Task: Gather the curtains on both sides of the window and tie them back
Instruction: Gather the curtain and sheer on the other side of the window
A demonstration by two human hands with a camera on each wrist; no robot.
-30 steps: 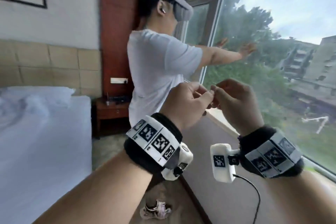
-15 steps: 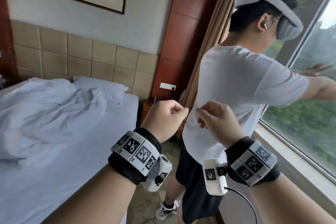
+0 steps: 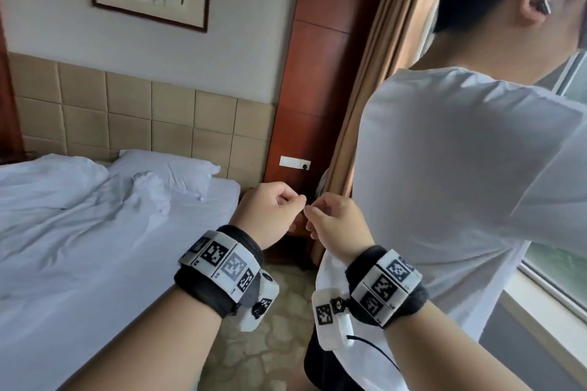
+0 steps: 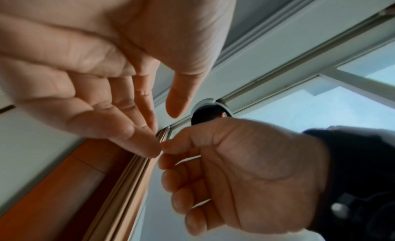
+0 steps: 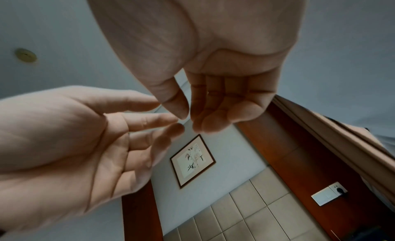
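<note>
The bed (image 3: 104, 289) carries a crumpled white duvet (image 3: 63, 200) and a white pillow (image 3: 165, 168) near the headboard (image 3: 143, 117), and beside it the floor (image 3: 276, 349) seems covered with patterned carpet.

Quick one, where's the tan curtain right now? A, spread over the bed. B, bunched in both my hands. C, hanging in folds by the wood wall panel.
C: the curtain hangs in folds beside the wood panel, while the left hand and the right hand are in front, apart from it.
</note>
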